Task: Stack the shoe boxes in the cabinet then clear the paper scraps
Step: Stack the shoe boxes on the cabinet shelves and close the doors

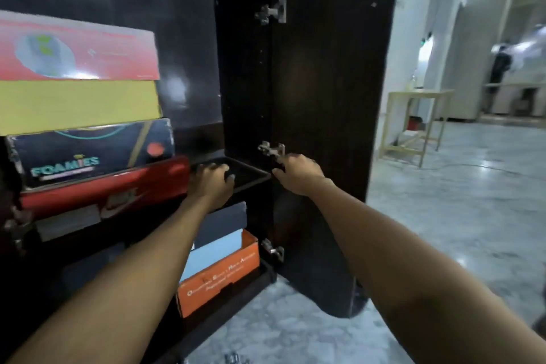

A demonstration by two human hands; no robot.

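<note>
Both hands' curled fingers (220,170) grip an open black box (248,174) beside the red box (103,186).

Dark glossy wood cabinet door (331,97); shiny metal hinge (273,12); cardboard boxes (76,103); polished stone floor (458,201).

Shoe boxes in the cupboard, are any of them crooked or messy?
Yes. The red box under the dark blue Foamies box sits tilted, its right end higher. On the lower shelf, the orange box sticks out past the cabinet edge, angled.
</note>
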